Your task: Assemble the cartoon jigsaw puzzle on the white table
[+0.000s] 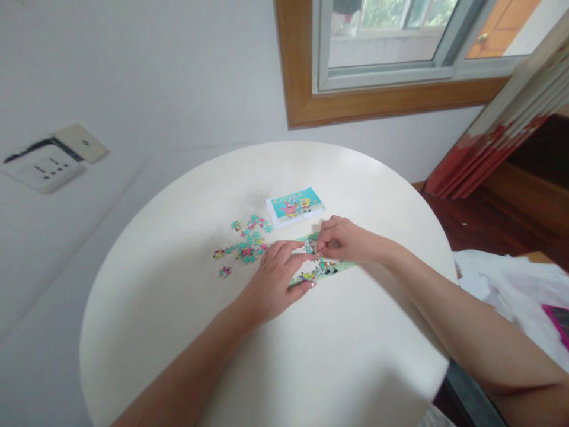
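Right hand (343, 238), thumb and fingertips drawn together, is at a partly assembled jigsaw puzzle (328, 267); I cannot tell whether it pinches a piece. Left hand (278, 273), fingers apart, lies across the puzzle's left end. Loose pieces (247, 252) are scattered farther left. Beyond, a cartoon-printed box (297, 204) sits on the round white table (338, 362).
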Action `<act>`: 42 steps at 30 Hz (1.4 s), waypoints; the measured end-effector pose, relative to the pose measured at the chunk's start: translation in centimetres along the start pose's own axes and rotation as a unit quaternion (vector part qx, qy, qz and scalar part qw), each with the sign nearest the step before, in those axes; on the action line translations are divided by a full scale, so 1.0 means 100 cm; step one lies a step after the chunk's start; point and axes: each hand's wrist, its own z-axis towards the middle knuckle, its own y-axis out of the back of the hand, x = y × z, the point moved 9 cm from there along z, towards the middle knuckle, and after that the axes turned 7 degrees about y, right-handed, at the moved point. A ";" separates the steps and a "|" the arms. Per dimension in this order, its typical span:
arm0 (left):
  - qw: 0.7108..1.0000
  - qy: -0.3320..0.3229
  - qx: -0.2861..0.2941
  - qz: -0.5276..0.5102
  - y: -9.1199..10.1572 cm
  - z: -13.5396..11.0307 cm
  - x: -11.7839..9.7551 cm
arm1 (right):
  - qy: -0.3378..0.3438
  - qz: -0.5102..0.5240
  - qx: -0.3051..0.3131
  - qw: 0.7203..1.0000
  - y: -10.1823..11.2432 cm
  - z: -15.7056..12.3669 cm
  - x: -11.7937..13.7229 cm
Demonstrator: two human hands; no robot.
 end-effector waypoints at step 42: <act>1.000 -0.003 -0.003 0.014 0.000 0.000 0.000 | 0.009 -0.009 0.011 1.000 0.003 -0.003 -0.001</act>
